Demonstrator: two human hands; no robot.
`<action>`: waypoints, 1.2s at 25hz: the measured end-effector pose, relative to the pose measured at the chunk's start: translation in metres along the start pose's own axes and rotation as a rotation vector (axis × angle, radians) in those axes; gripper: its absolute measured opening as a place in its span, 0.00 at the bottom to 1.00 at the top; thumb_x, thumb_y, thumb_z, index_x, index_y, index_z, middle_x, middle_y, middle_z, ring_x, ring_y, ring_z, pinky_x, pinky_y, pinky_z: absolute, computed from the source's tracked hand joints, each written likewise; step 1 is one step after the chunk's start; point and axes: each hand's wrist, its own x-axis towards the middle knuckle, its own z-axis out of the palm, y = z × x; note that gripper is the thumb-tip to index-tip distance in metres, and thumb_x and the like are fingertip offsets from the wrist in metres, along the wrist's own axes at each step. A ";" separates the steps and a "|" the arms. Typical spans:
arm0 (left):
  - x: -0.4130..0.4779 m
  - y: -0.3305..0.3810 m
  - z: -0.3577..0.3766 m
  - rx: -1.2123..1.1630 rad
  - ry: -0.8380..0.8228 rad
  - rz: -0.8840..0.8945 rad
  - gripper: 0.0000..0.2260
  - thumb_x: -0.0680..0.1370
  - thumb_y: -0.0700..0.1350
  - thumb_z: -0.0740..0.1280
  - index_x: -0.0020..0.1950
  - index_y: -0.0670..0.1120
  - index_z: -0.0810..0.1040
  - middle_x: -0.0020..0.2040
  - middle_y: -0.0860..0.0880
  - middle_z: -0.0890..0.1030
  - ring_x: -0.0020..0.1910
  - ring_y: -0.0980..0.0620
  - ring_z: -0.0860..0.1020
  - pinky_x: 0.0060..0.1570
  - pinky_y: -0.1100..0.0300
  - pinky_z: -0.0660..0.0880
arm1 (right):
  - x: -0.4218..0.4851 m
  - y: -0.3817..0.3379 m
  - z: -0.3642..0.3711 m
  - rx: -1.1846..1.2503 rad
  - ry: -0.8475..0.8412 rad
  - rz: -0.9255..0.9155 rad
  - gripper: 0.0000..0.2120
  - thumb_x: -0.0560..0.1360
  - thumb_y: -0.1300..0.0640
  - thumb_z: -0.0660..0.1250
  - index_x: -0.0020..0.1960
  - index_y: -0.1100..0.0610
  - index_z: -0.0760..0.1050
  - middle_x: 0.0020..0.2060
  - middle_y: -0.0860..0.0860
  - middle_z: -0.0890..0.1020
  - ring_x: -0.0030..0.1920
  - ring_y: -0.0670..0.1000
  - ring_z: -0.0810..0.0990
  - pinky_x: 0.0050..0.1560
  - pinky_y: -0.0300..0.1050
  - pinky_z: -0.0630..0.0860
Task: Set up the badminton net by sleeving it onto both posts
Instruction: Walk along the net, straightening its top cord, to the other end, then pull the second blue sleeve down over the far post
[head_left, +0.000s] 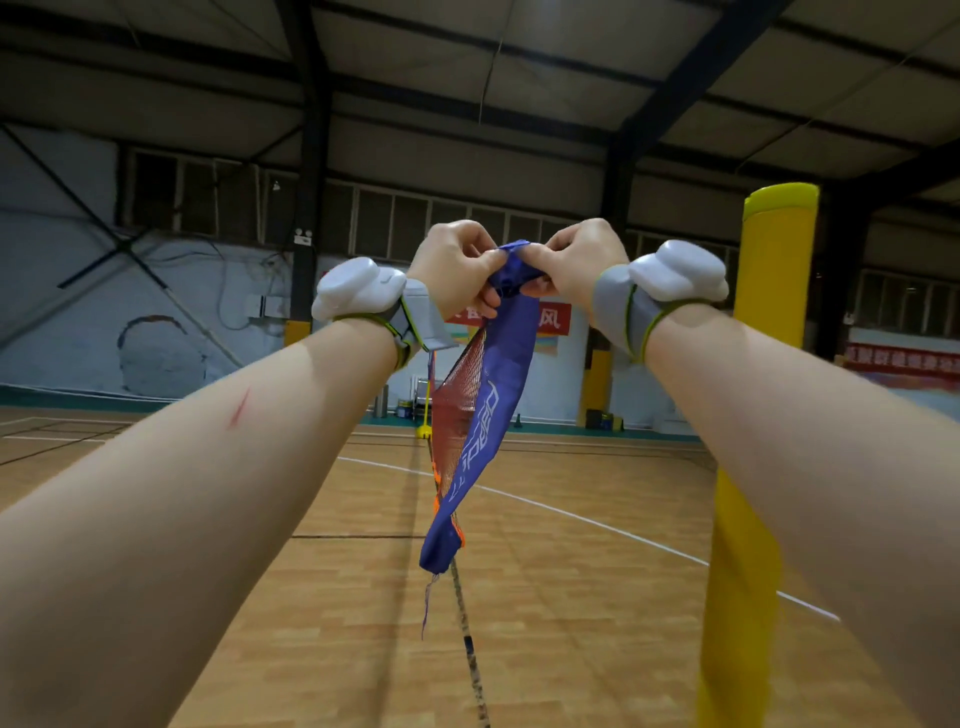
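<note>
Wooden court floor (571, 597) below, both hands, left (457, 270) and right (574, 265), pinch the net's blue sleeve (493, 405) mouth open, apparently readying it for the yellow post (776, 260) right of the grip.

We stand in an indoor sports hall: a wooden court floor (571, 597) painted with white boundary lines (545, 506), a yellow padded post (776, 270), dark steel roof beams (675, 88) overhead, and red banners (550, 318) (Chinese lettering) on the far wall (171, 322).
</note>
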 end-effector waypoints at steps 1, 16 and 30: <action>0.002 0.008 0.000 0.003 0.008 0.021 0.10 0.78 0.38 0.63 0.36 0.45 0.71 0.29 0.44 0.75 0.21 0.56 0.76 0.28 0.56 0.79 | 0.005 -0.004 -0.007 -0.019 -0.007 -0.007 0.14 0.73 0.50 0.68 0.31 0.54 0.73 0.33 0.52 0.82 0.40 0.53 0.84 0.49 0.49 0.81; 0.018 0.091 0.044 -0.001 0.096 0.087 0.10 0.78 0.38 0.62 0.37 0.45 0.71 0.31 0.44 0.78 0.25 0.52 0.78 0.36 0.50 0.81 | 0.022 -0.021 -0.103 -0.022 0.067 -0.205 0.10 0.74 0.56 0.68 0.47 0.64 0.80 0.47 0.59 0.84 0.46 0.54 0.84 0.51 0.49 0.81; 0.017 0.116 0.097 0.138 0.093 0.181 0.11 0.77 0.39 0.63 0.35 0.49 0.72 0.29 0.49 0.76 0.20 0.60 0.73 0.24 0.66 0.69 | 0.010 0.010 -0.170 -0.138 0.017 -0.282 0.08 0.73 0.54 0.68 0.44 0.59 0.81 0.47 0.58 0.84 0.49 0.53 0.83 0.54 0.50 0.80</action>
